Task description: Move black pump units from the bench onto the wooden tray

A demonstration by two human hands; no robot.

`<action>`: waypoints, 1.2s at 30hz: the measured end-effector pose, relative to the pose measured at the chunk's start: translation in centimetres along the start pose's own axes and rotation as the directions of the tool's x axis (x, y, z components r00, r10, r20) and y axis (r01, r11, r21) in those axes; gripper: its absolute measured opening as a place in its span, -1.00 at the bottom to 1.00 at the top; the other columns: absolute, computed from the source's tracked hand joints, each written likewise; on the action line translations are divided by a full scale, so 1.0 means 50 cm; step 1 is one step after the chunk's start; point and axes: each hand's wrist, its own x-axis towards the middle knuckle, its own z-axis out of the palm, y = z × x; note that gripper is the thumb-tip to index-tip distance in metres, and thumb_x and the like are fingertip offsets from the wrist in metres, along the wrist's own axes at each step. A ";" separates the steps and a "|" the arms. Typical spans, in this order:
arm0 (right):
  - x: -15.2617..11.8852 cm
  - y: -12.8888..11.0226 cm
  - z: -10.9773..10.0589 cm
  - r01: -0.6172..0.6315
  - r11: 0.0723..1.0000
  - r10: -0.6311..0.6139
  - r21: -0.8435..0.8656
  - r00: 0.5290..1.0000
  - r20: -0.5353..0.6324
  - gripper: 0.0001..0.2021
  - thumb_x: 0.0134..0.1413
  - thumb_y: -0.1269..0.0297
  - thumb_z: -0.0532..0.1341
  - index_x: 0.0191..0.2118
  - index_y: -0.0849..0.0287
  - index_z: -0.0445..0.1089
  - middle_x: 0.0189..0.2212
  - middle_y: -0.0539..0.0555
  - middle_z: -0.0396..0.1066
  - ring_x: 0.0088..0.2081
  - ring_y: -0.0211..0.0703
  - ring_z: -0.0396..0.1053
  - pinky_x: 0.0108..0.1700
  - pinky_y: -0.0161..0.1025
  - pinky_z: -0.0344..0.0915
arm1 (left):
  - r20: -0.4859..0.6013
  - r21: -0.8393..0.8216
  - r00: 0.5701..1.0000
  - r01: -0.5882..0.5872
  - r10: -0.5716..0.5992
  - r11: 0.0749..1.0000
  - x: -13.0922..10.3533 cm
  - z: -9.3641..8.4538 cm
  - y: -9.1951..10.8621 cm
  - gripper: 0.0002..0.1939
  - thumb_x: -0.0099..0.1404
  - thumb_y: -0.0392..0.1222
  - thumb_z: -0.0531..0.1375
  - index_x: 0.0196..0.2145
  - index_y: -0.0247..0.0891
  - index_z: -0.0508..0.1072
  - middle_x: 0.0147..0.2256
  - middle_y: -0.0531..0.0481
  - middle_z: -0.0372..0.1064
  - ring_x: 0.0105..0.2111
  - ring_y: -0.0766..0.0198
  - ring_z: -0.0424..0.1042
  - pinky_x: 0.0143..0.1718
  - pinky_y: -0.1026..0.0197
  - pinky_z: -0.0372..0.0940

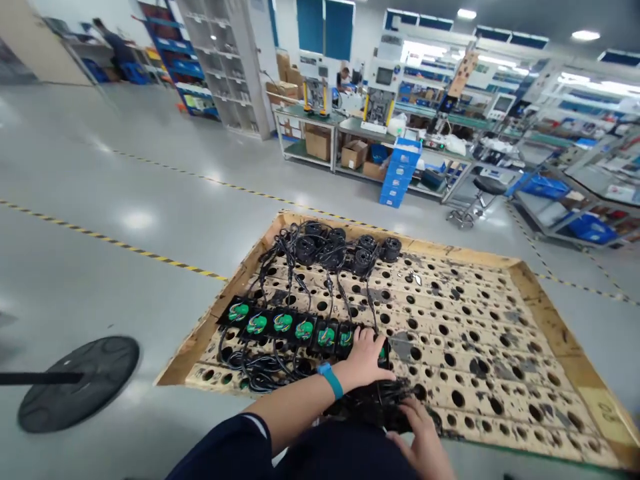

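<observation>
My left hand (366,359), with a teal wristband, grips the last black box (383,362) at the right end of a row, its fingers over the top and its thumb on the near side. The box's green insert is mostly hidden under the hand. My right hand (423,437) is open beside a heap of black cables (385,400), with thumb and fingers apart. Several more black boxes with round green inserts and coloured wires (283,323) stretch to the left. Coiled black cables (263,370) lie in front of them.
The boxes lie on a perforated, stained board (450,333) with a raised wooden rim (555,353). Round black parts (333,253) with cables stand at its far side. Beyond are a stack of blue bins (400,175), benches with machines, a stool (483,193), and a round black base (80,383).
</observation>
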 end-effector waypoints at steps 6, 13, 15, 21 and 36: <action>0.043 -0.088 -0.083 0.052 0.995 -0.030 -0.083 0.970 0.239 -0.74 0.35 0.37 -0.01 -0.27 0.18 0.41 -0.29 0.15 0.42 -0.22 -0.04 0.39 -0.15 -0.13 0.33 | -0.083 0.052 0.997 0.002 0.002 0.999 0.010 0.007 -0.009 0.11 -0.13 0.39 0.41 0.22 -0.31 0.22 0.05 -0.30 0.26 0.11 -0.20 0.23 0.25 -0.27 0.05; 0.126 -0.125 -0.212 0.115 0.948 0.018 -0.297 0.912 0.410 -0.83 0.25 0.48 0.08 -0.31 0.23 0.39 -0.27 0.15 0.37 -0.25 -0.08 0.34 -0.18 -0.20 0.25 | -0.067 0.172 0.996 -0.042 0.054 0.984 0.024 0.017 -0.007 0.01 0.04 0.37 0.33 0.25 -0.32 0.18 -0.02 -0.26 0.29 0.05 -0.17 0.25 0.20 -0.25 0.09; 0.151 -0.118 -0.213 0.102 0.951 0.045 -0.293 0.889 0.456 -0.82 0.23 0.52 0.06 -0.27 0.24 0.40 -0.23 0.15 0.38 -0.30 -0.14 0.36 -0.23 -0.24 0.24 | -0.069 0.215 0.996 -0.044 0.060 0.976 0.025 0.013 -0.004 0.02 0.00 0.35 0.37 0.23 -0.33 0.21 -0.03 -0.26 0.28 0.04 -0.16 0.25 0.18 -0.21 0.13; 0.182 -0.085 -0.162 0.062 0.875 0.175 -0.479 0.884 0.434 -0.81 0.18 0.51 0.11 -0.28 0.26 0.49 -0.26 0.25 0.44 -0.20 0.02 0.42 -0.09 -0.10 0.24 | -0.036 0.298 0.997 -0.055 0.069 0.953 0.026 0.018 -0.013 0.06 -0.09 0.38 0.40 0.19 -0.39 0.30 0.03 -0.34 0.27 0.11 -0.21 0.23 0.25 -0.24 0.05; 0.098 -0.056 -0.094 -0.140 0.922 0.225 -0.361 0.952 0.205 -0.45 0.13 0.40 0.23 0.26 0.27 0.26 0.29 0.36 0.17 0.24 0.25 0.16 0.21 0.14 0.11 | 0.088 0.271 0.991 -0.123 0.103 0.955 -0.016 -0.011 -0.088 0.03 0.11 0.28 0.34 0.38 -0.18 0.05 0.33 -0.38 0.07 0.38 -0.26 -0.06 0.34 -0.39 -0.17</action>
